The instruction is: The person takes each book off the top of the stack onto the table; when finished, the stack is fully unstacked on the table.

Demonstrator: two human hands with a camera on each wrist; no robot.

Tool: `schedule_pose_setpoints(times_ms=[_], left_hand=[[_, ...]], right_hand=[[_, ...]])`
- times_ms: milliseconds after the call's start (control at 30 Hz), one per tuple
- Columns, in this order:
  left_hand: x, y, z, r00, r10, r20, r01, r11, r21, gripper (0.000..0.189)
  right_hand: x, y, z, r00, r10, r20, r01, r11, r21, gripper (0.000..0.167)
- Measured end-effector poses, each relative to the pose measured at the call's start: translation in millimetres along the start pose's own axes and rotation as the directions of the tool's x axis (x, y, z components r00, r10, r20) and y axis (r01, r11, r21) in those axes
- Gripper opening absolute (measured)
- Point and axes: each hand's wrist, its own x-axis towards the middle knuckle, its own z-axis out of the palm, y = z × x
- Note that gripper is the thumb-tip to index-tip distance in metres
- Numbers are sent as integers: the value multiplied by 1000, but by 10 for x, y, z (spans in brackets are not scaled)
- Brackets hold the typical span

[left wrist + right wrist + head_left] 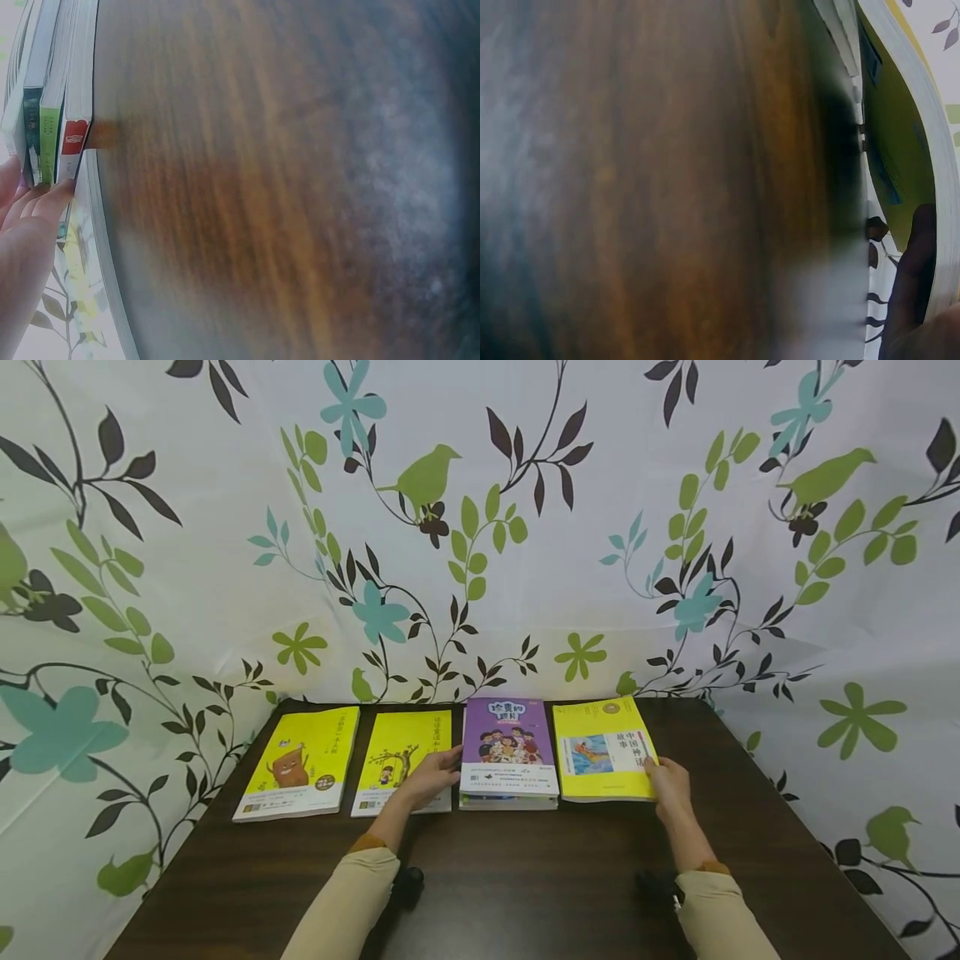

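A purple book (528, 714) tops a small stack of books near the middle of the table's far side. My left hand (426, 782) touches the stack's left side; in the left wrist view its fingers rest against the book spines (49, 135). To the right lies a yellow book (611, 787) with a boat picture on its cover. My right hand (672, 787) holds that book by its right edge, thumb on the cover. From the right wrist view, the fingers (913, 277) are under the book, whose underside (900, 142) is raised off the table.
Two more yellow books, one with a brown cartoon figure (288, 768) and one with a tree (401, 764), lie to the left. The dark wooden table (525, 885) ends at a patterned cloth (540, 577) behind the books.
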Motion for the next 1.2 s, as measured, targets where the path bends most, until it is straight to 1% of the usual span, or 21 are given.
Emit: schedule_pose_setpoints(times_ms=[300,600,733,933,1100,1200], left_hand=[[7,34,8,1000,-12,-2,12,1000,-9,63],[3,26,9,1000,5,-3,-5,1000,10,63],[8,16,6,1000,3,-9,-3,1000,0,63],[13,5,4,1000,-7,-18,7,1000,-9,63],[15,10,8,1000,-6,-18,6,1000,-4,63],[9,16,14,1000,-18,-20,18,1000,2,63]], right_hand=[[78,121,-8,999,-36,-23,32,990,-136,55],[36,114,-42,1000,-17,3,17,976,-215,60],[9,94,-48,1000,-19,-14,14,967,-255,56],[-4,40,-27,999,-2,-53,-14,953,-301,53],[-36,-68,-6,996,-46,-75,15,928,-371,54],[-55,-137,13,992,-74,-102,28,920,-391,56]])
